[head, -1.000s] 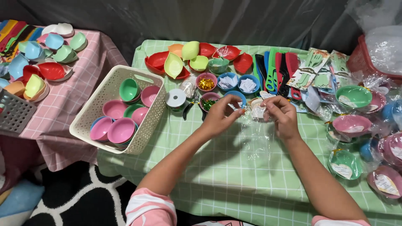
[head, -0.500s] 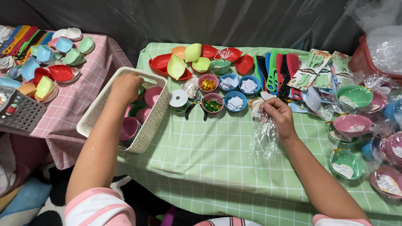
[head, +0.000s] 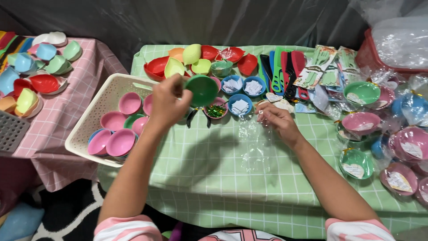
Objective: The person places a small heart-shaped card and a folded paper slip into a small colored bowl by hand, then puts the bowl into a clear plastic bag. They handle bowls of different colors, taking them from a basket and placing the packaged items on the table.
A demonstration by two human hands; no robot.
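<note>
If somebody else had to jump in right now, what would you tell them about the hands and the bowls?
Left hand: lifted above the table, gripping a green bowl by its rim.
Right hand: on the green checked tablecloth, pinching the top of a clear plastic bag that lies flat and looks empty.
Nearby: white basket on the left with pink bowls and one green one; small bowls of paper slips and glitter behind the hands.
Done: wrapped, tagged bowls piled on the right.
Left: the green bowl is not in the bag yet; the basket bowls are unwrapped.
</note>
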